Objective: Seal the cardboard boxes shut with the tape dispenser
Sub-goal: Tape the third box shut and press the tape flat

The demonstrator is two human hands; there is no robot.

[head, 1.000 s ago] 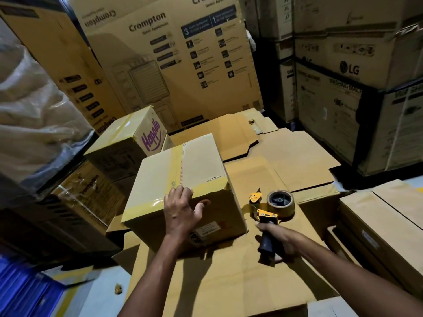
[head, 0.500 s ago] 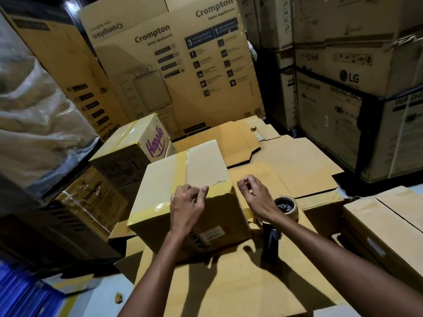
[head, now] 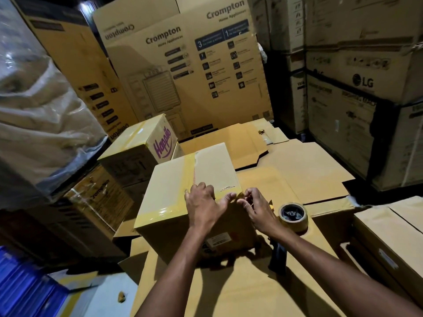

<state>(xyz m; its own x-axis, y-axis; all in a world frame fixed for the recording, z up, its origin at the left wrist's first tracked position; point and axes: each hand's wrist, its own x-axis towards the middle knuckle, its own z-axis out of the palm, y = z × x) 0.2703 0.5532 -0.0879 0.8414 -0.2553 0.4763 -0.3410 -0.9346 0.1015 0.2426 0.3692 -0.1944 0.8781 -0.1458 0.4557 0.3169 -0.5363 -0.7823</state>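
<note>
Crompton carton [head: 183, 76], LG carton [head: 357, 74] behind; Happilo box [head: 137, 143] beside taped box [head: 174, 186].

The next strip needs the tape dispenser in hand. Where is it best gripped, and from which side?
Grip the tape dispenser by its dark handle, which points toward the person, with the roll at the far end. It lies on the cardboard right of the box, so the right hand would likely come from the near side, wrapping the handle from above.
</note>
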